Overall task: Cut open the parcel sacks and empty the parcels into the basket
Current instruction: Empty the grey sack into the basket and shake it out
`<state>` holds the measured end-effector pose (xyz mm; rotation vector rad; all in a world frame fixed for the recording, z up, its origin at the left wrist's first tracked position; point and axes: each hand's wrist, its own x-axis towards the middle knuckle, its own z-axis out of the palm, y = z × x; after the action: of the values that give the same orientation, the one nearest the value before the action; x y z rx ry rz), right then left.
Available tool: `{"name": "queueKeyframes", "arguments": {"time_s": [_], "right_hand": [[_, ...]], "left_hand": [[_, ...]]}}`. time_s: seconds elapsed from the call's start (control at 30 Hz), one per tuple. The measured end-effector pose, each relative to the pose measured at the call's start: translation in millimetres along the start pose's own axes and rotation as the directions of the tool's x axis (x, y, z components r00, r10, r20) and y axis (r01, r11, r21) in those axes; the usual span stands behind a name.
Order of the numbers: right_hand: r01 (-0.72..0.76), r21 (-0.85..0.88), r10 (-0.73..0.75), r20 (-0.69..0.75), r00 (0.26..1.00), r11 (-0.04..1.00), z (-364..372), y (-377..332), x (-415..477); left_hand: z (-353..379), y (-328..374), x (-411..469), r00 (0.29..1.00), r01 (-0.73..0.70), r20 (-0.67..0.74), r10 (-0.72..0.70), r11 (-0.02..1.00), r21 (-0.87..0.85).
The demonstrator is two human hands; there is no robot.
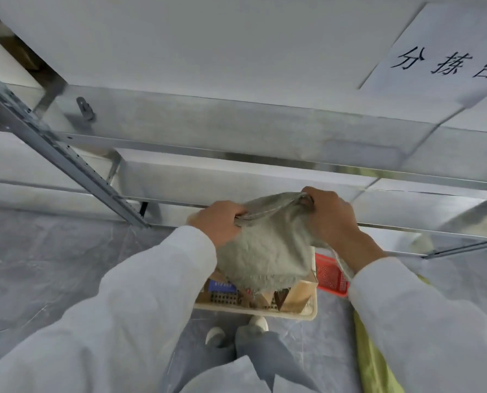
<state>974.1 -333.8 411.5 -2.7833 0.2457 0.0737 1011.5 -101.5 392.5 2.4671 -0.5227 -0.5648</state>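
Grey-green woven sacking fills the middle of my feed: one parcel sack [265, 251], held up between two hands just in front of the bench's [208, 38] near edge. One sheet of white paper [441, 52] lies on the white benchtop toward its right side, printed with three black characters, 分拣台; the last is cut off by the frame.

My left hand [219, 222] is clenched on the sack's upper left corner, fingers curled over the bunched cloth. My right hand [330, 214] grips the upper right corner the same way, knuckles up. The sack hangs below and between them, its lower end touching the load in the cream basket [265, 312] on the floor.

I count two baskets: the cream one, and a red one [330, 276] just beside its right side. Brown parcels [296, 293] lie in the cream basket; I make out at least three, the rest hidden by the sack. One carries a blue label [222, 285], too blurred to read. A yellow-green sack [372, 358] lies by my right sleeve.
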Motion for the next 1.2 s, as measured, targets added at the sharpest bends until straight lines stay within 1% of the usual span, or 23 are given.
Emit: {"name": "queueKeyframes", "arguments": {"time_s": [0.07, 0.1, 0.13, 0.2, 0.27, 0.3, 0.37, 0.43, 0.47, 0.53, 0.6, 0.63, 0.73, 0.77, 0.83, 0.87, 0.9, 0.93, 0.97, 1.07, 1.1, 1.17, 1.2], "right_hand": [[-0.011, 0.059, 0.018, -0.119, 0.993, 0.998, -2.3, -0.8, 7.4], [-0.023, 0.105, 0.04, -0.157, 0.987, 0.994, -2.5, -3.0, 9.5], [-0.017, 0.129, 0.036, -0.141, 0.989, 0.992, 1.8, -4.5, 9.9], [0.034, 0.16, -0.045, 0.067, 0.997, 0.986, 13.5, -8.1, 5.6], [0.074, 0.183, -0.115, 0.221, 0.968, 0.98, 17.3, -1.9, 4.6], [0.083, 0.141, -0.122, 0.292, 0.949, 0.987, 13.4, 0.6, 3.9], [0.176, -0.113, -0.125, 0.36, 0.925, 0.978, 3.6, 1.1, 4.9], [0.202, -0.365, -0.077, 0.329, 0.941, 0.909, -5.7, -2.3, 7.4], [0.178, -0.411, -0.07, 0.265, 0.962, 0.894, -12.8, -6.7, 10.0], [0.075, -0.282, -0.06, 0.06, 0.996, 0.956, -34.0, -10.9, 13.5], [0.022, -0.016, -0.024, -0.142, 0.99, 1.0, -49.3, -15.4, 9.3], [0.018, 0.05, -0.009, -0.174, 0.985, 0.999, -53.8, -18.8, 7.1], [-0.035, -0.004, 0.035, -0.009, 0.999, 0.999, -54.2, -29.9, -4.0], [-0.019, 0.017, 0.02, -0.046, 0.999, 1.0, -52.9, -30.1, -7.3], [0.042, 0.092, -0.027, -0.164, 0.986, 0.995, -57.0, -37.9, -8.4], [0.06, 0.101, -0.044, -0.149, 0.988, 0.993, -61.5, -43.5, -7.7], [0.055, 0.1, -0.047, -0.079, 0.996, 0.994, -66.7, -48.1, -6.8], [0.041, 0.093, -0.04, -0.009, 0.999, 0.995, -73.2, -52.0, -7.5], [0.036, 0.101, -0.037, 0.008, 0.999, 0.994, -80.7, -53.3, -6.7], [0.084, 0.211, -0.055, -0.138, 0.989, 0.974, -101.6, -56.6, 0.2], [0.092, 0.194, -0.074, -0.102, 0.992, 0.977, -103.7, -60.7, 0.4], [0.069, 0.064, -0.072, 0.043, 0.996, 0.996, -100.2, -68.4, -5.6], [0.07, 0.049, -0.072, 0.03, 0.997, 0.996, -99.0, -69.1, -7.3]], "left_hand": [[-9.5, -4.9, 5.3, 0.973, 0.008, -0.231, -0.024, 0.997, -0.072], [-15.7, -6.2, 7.9, 0.954, 0.014, -0.296, -0.045, 0.995, -0.103], [-18.8, -8.1, 10.3, 0.963, 0.019, -0.266, -0.044, 0.995, -0.094], [-19.2, -4.8, 5.0, 0.999, 0.05, -0.008, -0.05, 0.999, 0.019], [-17.6, -10.9, 2.3, 0.997, 0.054, 0.043, -0.061, 0.987, 0.149], [-22.3, -13.9, 2.2, 0.999, 0.04, 0.011, -0.042, 0.982, 0.185], [-32.2, -14.5, 1.4, 0.999, -0.029, -0.028, 0.039, 0.955, 0.297], [-41.2, -5.3, -2.4, 0.995, -0.045, -0.067, 0.072, 0.94, 0.339], [-45.4, 1.1, -4.1, 0.991, -0.038, -0.114, 0.076, 0.95, 0.31], [-53.3, 12.4, -7.8, 0.965, -0.039, -0.249, 0.087, 0.981, 0.19], [-58.8, 21.0, -12.2, 0.917, -0.102, -0.38, 0.125, 0.992, 0.078], [-60.1, 23.3, -13.8, 0.916, -0.113, -0.382, 0.123, 0.992, 0.049], [-59.5, 22.2, -19.1, 0.978, -0.033, -0.202, 0.046, 0.997, 0.066], [-59.1, 19.1, -20.9, 0.978, -0.036, -0.205, 0.048, 0.998, 0.059], [-64.7, 17.4, -25.4, 0.952, -0.081, -0.289, 0.097, 0.994, 0.069], [-67.8, 16.4, -26.8, 0.945, -0.094, -0.307, 0.115, 0.992, 0.085], [-70.2, 16.2, -27.6, 0.948, -0.098, -0.295, 0.121, 0.991, 0.091], [-72.1, 17.7, -29.3, 0.954, -0.11, -0.271, 0.126, 0.991, 0.073], [-73.7, 18.6, -28.8, 0.951, -0.141, -0.274, 0.145, 0.989, 0.034], [-77.3, 24.9, -25.4, 0.911, -0.232, -0.365, 0.19, 0.97, -0.075], [-75.4, 26.2, -27.3, 0.924, -0.219, -0.343, 0.168, 0.969, -0.116], [-66.9, 25.1, -35.5, 0.953, -0.121, -0.295, 0.067, 0.979, -0.166], [-65.0, 21.9, -38.6, 0.935, -0.094, -0.352, 0.027, 0.98, -0.175]]}}
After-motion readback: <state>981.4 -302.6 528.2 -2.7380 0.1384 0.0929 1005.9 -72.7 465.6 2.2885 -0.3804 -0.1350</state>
